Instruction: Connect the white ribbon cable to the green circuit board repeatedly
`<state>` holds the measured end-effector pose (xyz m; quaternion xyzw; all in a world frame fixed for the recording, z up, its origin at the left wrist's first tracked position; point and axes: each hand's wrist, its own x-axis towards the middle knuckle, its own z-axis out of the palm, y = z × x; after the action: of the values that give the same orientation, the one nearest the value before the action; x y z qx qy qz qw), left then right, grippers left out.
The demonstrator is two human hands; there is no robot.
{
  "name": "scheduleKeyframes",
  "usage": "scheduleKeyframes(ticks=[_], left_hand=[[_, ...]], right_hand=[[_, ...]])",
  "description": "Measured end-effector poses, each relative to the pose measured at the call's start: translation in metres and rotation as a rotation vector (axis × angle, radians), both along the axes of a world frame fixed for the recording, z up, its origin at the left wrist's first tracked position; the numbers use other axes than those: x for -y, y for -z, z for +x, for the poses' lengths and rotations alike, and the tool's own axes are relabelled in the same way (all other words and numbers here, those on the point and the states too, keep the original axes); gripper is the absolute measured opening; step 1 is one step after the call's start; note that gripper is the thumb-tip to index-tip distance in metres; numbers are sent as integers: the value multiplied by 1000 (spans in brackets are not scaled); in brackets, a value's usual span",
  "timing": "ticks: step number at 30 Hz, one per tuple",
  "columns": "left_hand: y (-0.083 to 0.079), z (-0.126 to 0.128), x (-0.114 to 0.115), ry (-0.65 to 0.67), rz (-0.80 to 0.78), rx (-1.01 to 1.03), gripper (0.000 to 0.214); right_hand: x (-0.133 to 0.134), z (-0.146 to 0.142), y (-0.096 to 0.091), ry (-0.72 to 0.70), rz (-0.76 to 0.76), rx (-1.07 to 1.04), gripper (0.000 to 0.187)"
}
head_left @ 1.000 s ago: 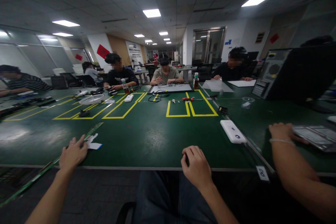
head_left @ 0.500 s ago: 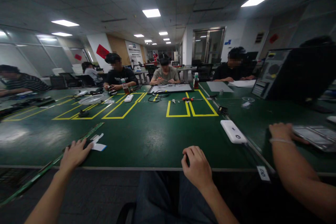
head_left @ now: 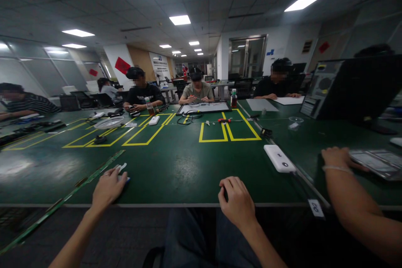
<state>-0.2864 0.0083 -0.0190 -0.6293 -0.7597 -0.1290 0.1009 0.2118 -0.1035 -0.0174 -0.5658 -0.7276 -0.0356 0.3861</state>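
Note:
My left hand [head_left: 109, 186] lies on the green table [head_left: 185, 176] near its front edge. Its fingers are closed over a white flat cable [head_left: 122, 167] with a blue end; most of the cable is covered by the hand. Just left of that hand runs a long, narrow green circuit board strip [head_left: 73, 192], which sticks out past the table's front edge. Further right, at the same edge, rests my right hand [head_left: 238, 202] with its fingers curled in. A dark gap shows between thumb and fingers, and anything inside is hidden.
A white power bank [head_left: 279, 158] with a cable lies right of my right hand. Beyond it a neighbour's arm [head_left: 348, 192] reaches beside metal drives [head_left: 378, 164]. Yellow tape outlines, a red-handled screwdriver [head_left: 224, 121], a black cable [head_left: 188, 118] and a computer case [head_left: 348, 88] are farther off. Several people sit opposite.
My left hand has moved right, off the green circuit board strip and onto the white flat cable, with its fingers drawn in. My right hand has stayed almost still.

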Motion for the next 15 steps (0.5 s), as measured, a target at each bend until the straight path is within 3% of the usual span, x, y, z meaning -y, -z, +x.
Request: scheduleKeyframes(ticks=[6, 10, 15], left_hand=[[12, 66, -1, 288, -38, 113, 75], [8, 134, 21, 585, -85, 174, 64], [-7, 227, 56, 864, -141, 175, 56]], right_hand=[[1, -1, -2, 1, 20, -1, 16], [0, -1, 0, 2, 21, -1, 15], [-2, 0, 2, -27, 48, -18, 18]])
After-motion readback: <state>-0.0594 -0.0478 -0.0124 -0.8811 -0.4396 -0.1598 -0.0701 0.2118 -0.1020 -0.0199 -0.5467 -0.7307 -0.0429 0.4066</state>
